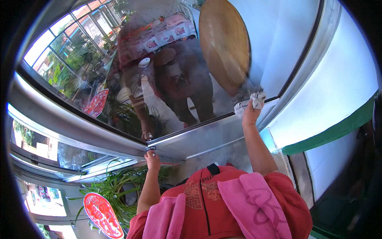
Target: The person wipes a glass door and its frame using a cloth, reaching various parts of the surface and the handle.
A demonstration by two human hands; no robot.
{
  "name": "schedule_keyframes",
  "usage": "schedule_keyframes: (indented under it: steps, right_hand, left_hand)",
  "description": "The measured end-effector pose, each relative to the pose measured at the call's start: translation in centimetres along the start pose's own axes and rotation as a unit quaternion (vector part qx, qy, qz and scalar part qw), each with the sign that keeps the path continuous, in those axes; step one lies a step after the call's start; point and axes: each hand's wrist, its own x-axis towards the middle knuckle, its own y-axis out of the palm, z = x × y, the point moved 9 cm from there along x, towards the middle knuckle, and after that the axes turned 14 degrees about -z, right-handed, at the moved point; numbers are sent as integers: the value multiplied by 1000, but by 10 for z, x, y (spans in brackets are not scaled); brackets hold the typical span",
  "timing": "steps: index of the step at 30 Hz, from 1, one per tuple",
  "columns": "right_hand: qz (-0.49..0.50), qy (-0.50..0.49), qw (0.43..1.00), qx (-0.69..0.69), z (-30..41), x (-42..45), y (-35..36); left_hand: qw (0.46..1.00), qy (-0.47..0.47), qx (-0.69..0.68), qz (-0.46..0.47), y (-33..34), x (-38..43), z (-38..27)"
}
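Observation:
My right hand (251, 114) presses a crumpled whitish cloth (257, 100) against the lower right corner of a glass door pane (179, 89), close to its dark seal. Around the cloth the glass looks smeared. My left hand (153, 160) grips a metal door handle (151, 148) at the pane's lower left corner. The glass reflects a person, windows and plants. A round wooden board (225, 44) shows in or through the pane; which of the two I cannot tell. A pink towel (253, 203) hangs over my shoulders, on a red shirt.
A leafy potted plant (115, 185) stands at the lower left, near a red and white oval decoration (103, 215). Metal-framed windows (44, 167) line the left side. On the right are a white wall (337, 86) and its green lower band (331, 128).

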Motion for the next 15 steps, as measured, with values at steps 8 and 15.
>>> schedule_keyframes:
  steps: [8, 15]
  right_hand:
    - [22, -262, 957, 127, 292, 24, 65]
    - [184, -533, 823, -71, 271, -100, 90]
  left_hand:
    - [999, -26, -26, 27, 10, -2, 0]
    - [999, -42, -16, 20, 7, -1, -1]
